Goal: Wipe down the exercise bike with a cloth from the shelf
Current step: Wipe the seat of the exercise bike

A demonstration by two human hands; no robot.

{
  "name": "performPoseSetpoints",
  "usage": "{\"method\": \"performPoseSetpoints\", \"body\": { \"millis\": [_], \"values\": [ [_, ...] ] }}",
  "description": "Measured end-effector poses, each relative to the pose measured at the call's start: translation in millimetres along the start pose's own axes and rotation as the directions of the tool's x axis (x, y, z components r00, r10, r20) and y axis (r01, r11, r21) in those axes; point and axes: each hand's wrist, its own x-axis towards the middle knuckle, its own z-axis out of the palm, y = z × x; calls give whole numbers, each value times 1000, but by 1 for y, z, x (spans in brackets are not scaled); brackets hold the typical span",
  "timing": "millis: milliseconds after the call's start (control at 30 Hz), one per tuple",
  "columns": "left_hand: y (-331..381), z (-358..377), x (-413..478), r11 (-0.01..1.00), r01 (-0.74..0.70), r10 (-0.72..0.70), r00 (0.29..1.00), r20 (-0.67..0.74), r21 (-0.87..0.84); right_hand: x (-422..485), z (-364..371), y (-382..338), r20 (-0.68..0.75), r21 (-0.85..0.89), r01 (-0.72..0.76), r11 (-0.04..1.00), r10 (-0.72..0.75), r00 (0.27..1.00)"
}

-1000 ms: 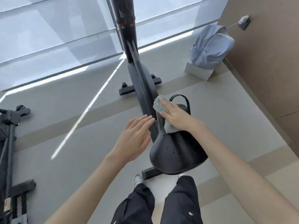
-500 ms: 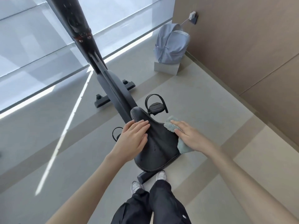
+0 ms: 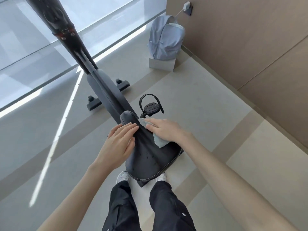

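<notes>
Here, in the head view, the right hand [image 3: 165, 130] lies flat with straight fingers and presses the pale blue cloth [image 3: 160, 142] on the saddle [image 3: 150, 159] of the exercise bike [image 3: 106, 90], at the saddle's right edge near its narrow front. The left hand [image 3: 118, 144] (fingers straight too, holding nothing) rests on the saddle's left edge. A backpack [image 3: 166, 40] stands by the wall.

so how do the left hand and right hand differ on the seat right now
The left hand rests bare on the seat's left side; the right hand presses a pale blue cloth onto its right side. The left hand's fingers run along the seat, the right hand's across it. Both lie flat, fingers straight.
</notes>
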Motion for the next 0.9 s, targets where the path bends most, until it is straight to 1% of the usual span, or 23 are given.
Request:
{"method": "performPoseSetpoints", "body": {
  "millis": [67,133,200,267,367,433,533,600,667,733,833,900],
  "values": [
    [-8,-3,3,999,-41,41,999,12,9,-15,7,5,-125,16,-5,1000,7,992],
    [-16,-5,3,996,-92,91,995,36,21,-28,14,12,-206,90,-8,996,27,978],
    [-24,-8,4,988,-150,148,987,63,34,-40,20,20,-250,225,-13,974,71,966],
    [-32,-11,4,977,-208,204,975,90,43,-51,28,20,-319,368,-33,929,160,934],
    [-43,-13,5,958,-284,277,953,125,47,-62,46,6,-461,475,-98,874,342,819],
    [-49,-13,7,943,-331,322,937,137,44,-70,63,-10,-511,515,-151,844,444,736],
    [-57,-12,10,915,-402,394,909,138,42,-81,87,-38,-586,533,-174,828,510,629],
    [-62,-12,13,896,-443,434,889,146,36,-85,99,-55,-601,537,-193,821,533,596],
    [-66,-13,16,876,-481,471,868,159,30,-90,112,-72,-595,525,-222,822,541,594],
    [-68,-14,18,856,-517,506,845,171,23,-95,127,-90,-604,460,-261,849,514,609],
    [-71,-14,19,836,-549,539,822,184,6,-101,146,-108,-628,306,-307,901,434,646],
    [-73,-14,20,828,-561,551,813,191,0,-100,142,-103,-599,275,-325,905,426,679]
  ]
}}
